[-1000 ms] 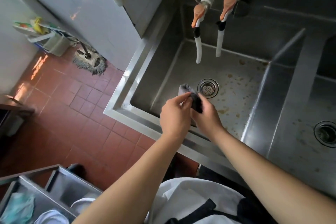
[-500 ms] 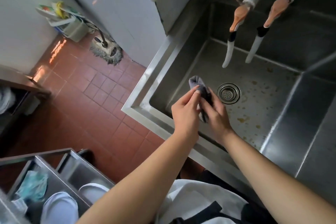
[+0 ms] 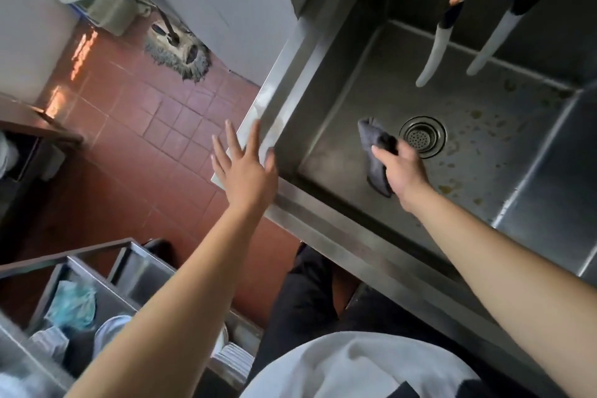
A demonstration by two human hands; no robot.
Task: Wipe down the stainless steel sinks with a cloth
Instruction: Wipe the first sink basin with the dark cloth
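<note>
A stainless steel sink (image 3: 326, 81) fills the right side, its floor speckled with brown stains around a round drain (image 3: 422, 137). My right hand (image 3: 402, 171) grips a dark grey cloth (image 3: 374, 155) inside the basin, just left of the drain. My left hand (image 3: 245, 168) is spread with straight fingers over the sink's front left corner rim, holding nothing. A second basin (image 3: 555, 191) begins at the far right.
Two taps with orange handles and white hose ends (image 3: 434, 52) hang over the basin's back. A mop head (image 3: 177, 48) lies on the red tiled floor by the wall. A steel cart (image 3: 97, 294) with plates and a blue cloth stands at lower left.
My left hand has let go of the cloth and swung left to the sink's corner rim. My right hand keeps the cloth and has gone lower into the basin.
</note>
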